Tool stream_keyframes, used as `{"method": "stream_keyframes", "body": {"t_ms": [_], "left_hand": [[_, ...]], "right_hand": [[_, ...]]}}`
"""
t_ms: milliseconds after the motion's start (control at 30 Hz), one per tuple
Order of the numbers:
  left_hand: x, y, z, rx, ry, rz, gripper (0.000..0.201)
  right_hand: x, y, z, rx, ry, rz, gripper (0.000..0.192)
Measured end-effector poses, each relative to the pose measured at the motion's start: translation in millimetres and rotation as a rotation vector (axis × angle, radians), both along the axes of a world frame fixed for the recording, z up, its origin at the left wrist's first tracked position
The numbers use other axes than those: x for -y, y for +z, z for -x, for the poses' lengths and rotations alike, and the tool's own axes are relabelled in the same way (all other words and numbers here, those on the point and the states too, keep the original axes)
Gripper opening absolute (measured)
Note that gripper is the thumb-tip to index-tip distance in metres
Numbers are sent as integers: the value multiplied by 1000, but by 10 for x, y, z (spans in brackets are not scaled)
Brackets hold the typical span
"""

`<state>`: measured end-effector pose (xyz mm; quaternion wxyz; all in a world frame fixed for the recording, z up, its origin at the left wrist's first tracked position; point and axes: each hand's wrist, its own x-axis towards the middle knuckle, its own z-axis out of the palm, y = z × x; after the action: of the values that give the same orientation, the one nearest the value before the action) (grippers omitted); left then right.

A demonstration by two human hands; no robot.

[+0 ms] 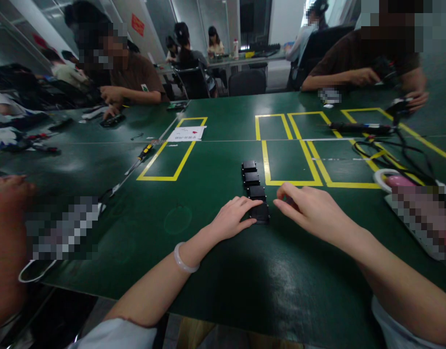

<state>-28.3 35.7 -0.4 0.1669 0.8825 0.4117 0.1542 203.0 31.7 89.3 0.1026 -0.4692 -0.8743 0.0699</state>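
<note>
Several small black square blocks, with little shiny points at their corners, stand in a row running away from me on the green table. My left hand has its thumb and forefinger against the nearest black block, thumb at the near side and forefinger over the far edge. Just right of that block, apart from it, my right hand is held with the fingers curled towards the thumb. Whatever lies between those fingertips, if anything, is too small to make out. A pale bangle circles my left wrist.
Yellow tape rectangles mark the table. A white paper label and a yellow-black screwdriver lie left. Dark cables and a blurred pink-and-white object are right. A person's arm reaches in from the left; co-workers sit opposite.
</note>
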Motion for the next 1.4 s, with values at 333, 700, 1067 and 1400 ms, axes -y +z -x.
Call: {"method": "stream_keyframes", "body": {"t_ms": [333, 700, 1067, 1400], "left_hand": [[-1, -3, 1, 4, -7, -4, 48], [0, -2, 4, 0, -3, 3, 48], [-3, -9, 1, -1, -1, -5, 48], [2, -4, 3, -2, -1, -8, 48]], "right_hand": [[-14, -20, -39, -75, 30, 47, 20], [4, 12, -8, -23, 34, 67, 22], [31, 25, 1, 11, 27, 18, 22], [42, 46, -31, -39, 41, 61, 11]]}}
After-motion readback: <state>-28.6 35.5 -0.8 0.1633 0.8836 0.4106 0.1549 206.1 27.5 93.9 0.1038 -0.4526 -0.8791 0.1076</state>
